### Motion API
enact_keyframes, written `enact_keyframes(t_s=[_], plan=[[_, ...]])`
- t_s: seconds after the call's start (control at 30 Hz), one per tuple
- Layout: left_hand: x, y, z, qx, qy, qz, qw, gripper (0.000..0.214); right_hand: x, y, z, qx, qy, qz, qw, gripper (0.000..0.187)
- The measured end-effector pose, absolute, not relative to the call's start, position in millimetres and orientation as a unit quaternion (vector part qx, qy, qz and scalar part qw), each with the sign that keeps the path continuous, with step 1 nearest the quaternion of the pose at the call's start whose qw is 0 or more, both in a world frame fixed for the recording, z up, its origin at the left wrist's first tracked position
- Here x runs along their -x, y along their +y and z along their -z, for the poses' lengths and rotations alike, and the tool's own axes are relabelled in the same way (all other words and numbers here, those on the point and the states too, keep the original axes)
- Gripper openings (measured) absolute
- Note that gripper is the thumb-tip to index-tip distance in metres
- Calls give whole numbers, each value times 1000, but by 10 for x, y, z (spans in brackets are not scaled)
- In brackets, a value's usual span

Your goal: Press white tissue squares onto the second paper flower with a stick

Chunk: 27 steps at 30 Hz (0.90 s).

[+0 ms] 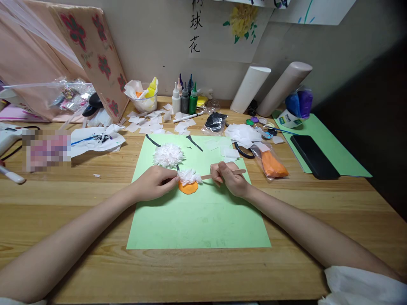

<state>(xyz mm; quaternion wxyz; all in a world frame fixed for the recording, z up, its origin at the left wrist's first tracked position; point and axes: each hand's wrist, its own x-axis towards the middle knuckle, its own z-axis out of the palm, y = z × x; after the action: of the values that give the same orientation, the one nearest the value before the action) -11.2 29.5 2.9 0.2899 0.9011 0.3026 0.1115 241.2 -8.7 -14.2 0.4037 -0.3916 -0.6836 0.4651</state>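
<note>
While the left hand (155, 183) pinches white tissue tufts (190, 176) on an orange clay disc (188, 188) mid green sheet (197, 212), the right hand (228, 178) grips a wooden stick (237, 172); far wall writing (195, 29) reads "球花".

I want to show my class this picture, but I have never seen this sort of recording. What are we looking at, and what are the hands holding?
It is one view from a camera worn on a person's head, looking down at their own bare hands over a wooden table. The left hand pinches white tissue sitting on an orange disc. The right hand holds a wooden stick pointed at the tissue. Both lie on green paper, beside a finished white flower. Paint bottles, scissors and a phone lie behind.
</note>
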Motion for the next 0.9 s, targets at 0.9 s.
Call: enact_keyframes(t_s=[0.9], plan=[[98,300,-40,-901,304,-110,288,32,-2366,-88,178,418,-633,-479,442,58]])
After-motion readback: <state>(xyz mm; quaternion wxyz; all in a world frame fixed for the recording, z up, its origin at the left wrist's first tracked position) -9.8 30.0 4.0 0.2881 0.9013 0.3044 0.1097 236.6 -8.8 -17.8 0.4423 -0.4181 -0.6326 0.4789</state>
